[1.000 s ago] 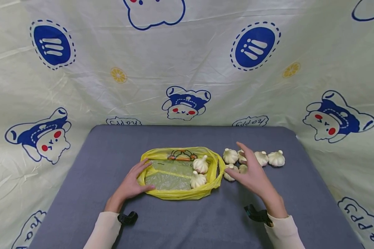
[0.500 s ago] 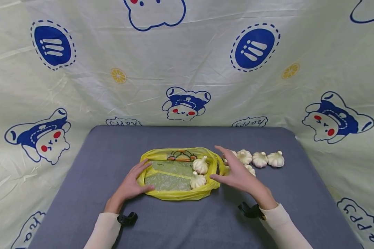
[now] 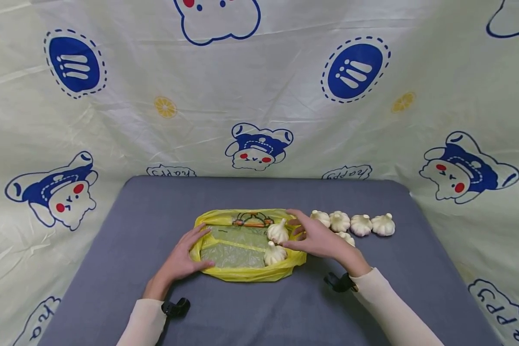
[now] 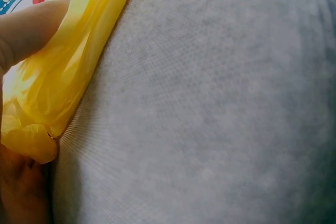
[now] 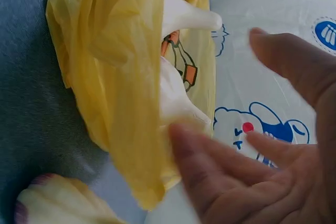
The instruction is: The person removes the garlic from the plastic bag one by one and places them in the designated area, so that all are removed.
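A yellow plastic bag [image 3: 242,275] lies with its mouth up and spread wide. Two garlic bulbs, a rear one [image 3: 278,232] and a front one [image 3: 274,254], sit inside at its right end. My left hand [image 3: 180,254] holds the bag's left rim; in the left wrist view the thumb [image 4: 31,31] crosses over the plastic. At the right rim, my right hand [image 3: 320,239] is spread beside the two bulbs, holding nothing. In the right wrist view its fingers are apart, with the bag's plastic [image 5: 115,77] in front of the bulbs.
Several more garlic bulbs stand right of the bag, the outermost one [image 3: 383,225] at the row's end. A nearer bulb [image 3: 346,238] is partly hidden by the right hand. All rests on a grey cloth-covered table [image 3: 251,317], with a printed curtain [image 3: 199,115] behind.
My right hand has moved left from over the loose garlic bulbs to the bag's right rim, uncovering the row of bulbs. The left hand stays on the left rim.
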The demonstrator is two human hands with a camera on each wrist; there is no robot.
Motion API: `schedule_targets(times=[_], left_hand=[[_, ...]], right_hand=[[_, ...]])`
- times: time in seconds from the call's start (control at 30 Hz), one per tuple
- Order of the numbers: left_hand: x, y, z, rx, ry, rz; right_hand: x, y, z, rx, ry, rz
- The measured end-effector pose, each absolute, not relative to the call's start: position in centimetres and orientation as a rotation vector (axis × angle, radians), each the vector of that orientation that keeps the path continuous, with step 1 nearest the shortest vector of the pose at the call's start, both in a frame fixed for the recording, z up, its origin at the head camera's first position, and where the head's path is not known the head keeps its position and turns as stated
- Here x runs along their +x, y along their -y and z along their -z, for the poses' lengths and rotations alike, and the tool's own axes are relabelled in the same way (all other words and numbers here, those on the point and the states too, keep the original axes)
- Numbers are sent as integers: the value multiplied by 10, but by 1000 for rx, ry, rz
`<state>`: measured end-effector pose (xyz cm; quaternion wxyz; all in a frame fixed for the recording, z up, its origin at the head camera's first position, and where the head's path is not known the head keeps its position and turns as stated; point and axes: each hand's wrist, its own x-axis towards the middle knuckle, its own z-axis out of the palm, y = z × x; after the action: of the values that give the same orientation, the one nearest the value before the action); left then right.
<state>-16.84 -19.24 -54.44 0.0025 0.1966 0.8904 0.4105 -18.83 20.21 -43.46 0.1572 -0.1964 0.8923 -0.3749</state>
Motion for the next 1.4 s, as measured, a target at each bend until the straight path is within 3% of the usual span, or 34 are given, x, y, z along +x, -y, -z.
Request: schedule_targets(times=[0.73,1.4], left_hand=[[-167,193,541,618,-2793,-1279],[-169,192,545,591,-2791,-1256]], right_hand=[[-238,-153,451,-884,-2342,845],[-259,-153,461,-853,-2238,827]])
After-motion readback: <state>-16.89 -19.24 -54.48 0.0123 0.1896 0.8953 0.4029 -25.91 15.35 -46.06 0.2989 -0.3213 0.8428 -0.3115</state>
